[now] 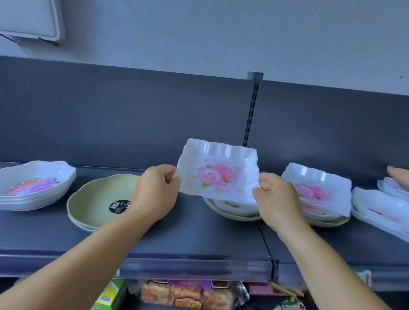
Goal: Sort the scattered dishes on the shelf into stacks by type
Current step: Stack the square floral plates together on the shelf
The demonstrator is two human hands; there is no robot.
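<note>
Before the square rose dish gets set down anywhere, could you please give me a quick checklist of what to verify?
1. Left hand pinches square rose dish: ok.
2. Right hand pinches its other edge: ok.
3. Dish lifted off the shelf: ok.
4. Matching rose dish available on the right: ok.
5. That pile holds one type only: not ok, a green dish sits beneath.
6. Dish undamaged: cannot tell.

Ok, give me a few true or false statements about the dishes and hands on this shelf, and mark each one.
1. Both hands hold the square rose dish off the shelf. True.
2. The left hand rests flat on the green bowl. False: it pinches the dish's left edge.
3. A matching rose dish sits right of the right hand. True.
4. The green bowl bears a dark round sticker. True.
5. The held dish is plain white. False: it shows pink roses.
</note>
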